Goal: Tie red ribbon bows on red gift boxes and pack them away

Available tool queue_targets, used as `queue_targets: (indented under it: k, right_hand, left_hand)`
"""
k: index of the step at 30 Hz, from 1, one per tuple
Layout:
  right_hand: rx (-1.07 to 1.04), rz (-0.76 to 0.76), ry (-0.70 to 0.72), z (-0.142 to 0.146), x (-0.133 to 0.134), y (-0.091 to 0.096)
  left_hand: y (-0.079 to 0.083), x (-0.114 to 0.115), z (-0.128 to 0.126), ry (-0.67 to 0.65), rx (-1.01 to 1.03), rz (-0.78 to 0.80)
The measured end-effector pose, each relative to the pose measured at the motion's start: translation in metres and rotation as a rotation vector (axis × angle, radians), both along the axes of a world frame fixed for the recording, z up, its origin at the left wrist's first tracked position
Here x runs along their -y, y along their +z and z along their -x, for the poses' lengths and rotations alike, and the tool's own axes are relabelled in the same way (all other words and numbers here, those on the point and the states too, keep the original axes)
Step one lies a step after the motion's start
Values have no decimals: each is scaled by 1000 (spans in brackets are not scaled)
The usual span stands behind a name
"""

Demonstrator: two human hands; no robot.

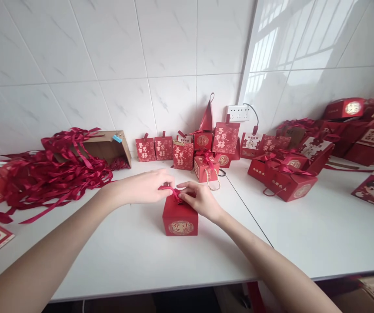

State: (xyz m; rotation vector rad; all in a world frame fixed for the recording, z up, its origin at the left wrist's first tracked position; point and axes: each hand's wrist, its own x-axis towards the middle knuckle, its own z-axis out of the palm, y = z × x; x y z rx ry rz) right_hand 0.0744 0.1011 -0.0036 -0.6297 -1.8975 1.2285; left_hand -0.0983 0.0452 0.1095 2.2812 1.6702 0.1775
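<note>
A small red gift box (179, 219) with a gold emblem on its front stands on the white table (135, 252) in front of me. A red ribbon (173, 191) lies across its top. My left hand (148, 186) pinches the ribbon's left part with closed fingers. My right hand (197, 198) pinches the ribbon from the right, resting on the top of the box.
A heap of loose red ribbons (50, 174) and a tipped cardboard box (108, 148) lie at the left. Several finished red boxes (203, 152) stand along the tiled wall. More red boxes (288, 174) crowd the right side. A wall socket (238, 113) sits behind them.
</note>
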Motion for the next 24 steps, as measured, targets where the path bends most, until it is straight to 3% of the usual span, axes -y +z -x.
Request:
queue_targets:
  k: [5, 12, 20, 24]
  right_hand:
    - [-8, -56, 15, 0, 0, 4]
    - [-157, 45, 81, 2, -1, 1]
    - [-251, 111, 73, 4, -1, -2]
    - [-255, 110, 70, 4, 0, -2]
  left_hand:
    - [4, -7, -20, -24, -41, -41]
    - [-11, -26, -13, -83, 241, -36]
    - [-48, -32, 0, 71, 393, -18]
    - [-72, -26, 3, 93, 508, -111]
